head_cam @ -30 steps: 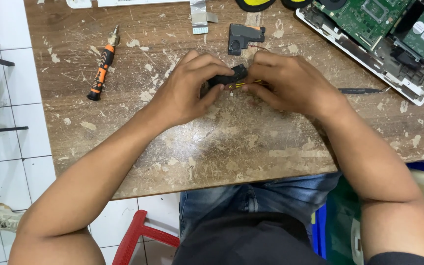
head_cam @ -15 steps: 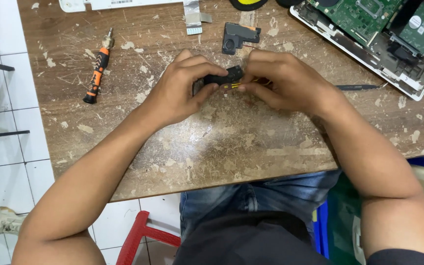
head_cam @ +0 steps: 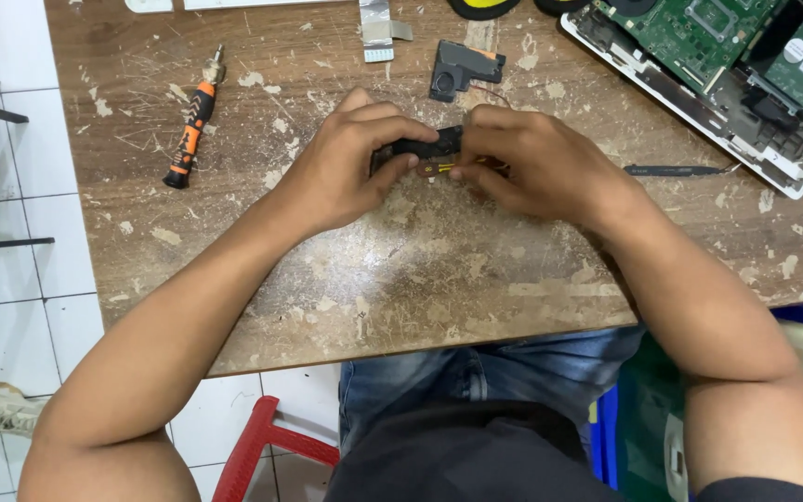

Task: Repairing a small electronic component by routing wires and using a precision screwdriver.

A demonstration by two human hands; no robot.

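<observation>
Both hands meet over the worn wooden table (head_cam: 439, 270). My left hand (head_cam: 350, 167) grips the left end of a small black plastic part (head_cam: 429, 146). My right hand (head_cam: 536, 167) pinches its right end, where a yellow-marked strip shows under the thumb. Most of the part is hidden by my fingers. A second black plastic part (head_cam: 462, 67) lies just beyond my hands, with a thin red wire running from it.
An orange-and-black screwdriver (head_cam: 190, 125) lies at the left. A thin black tool (head_cam: 680, 170) lies right of my right hand. An opened laptop with a green circuit board (head_cam: 727, 46) fills the far right corner. A grey ribbon cable (head_cam: 376, 28) is at the far edge. A red stool (head_cam: 271, 446) stands below.
Both hands stay closed on the small black part. The view has shifted slightly, with the hands a little higher in the picture.
</observation>
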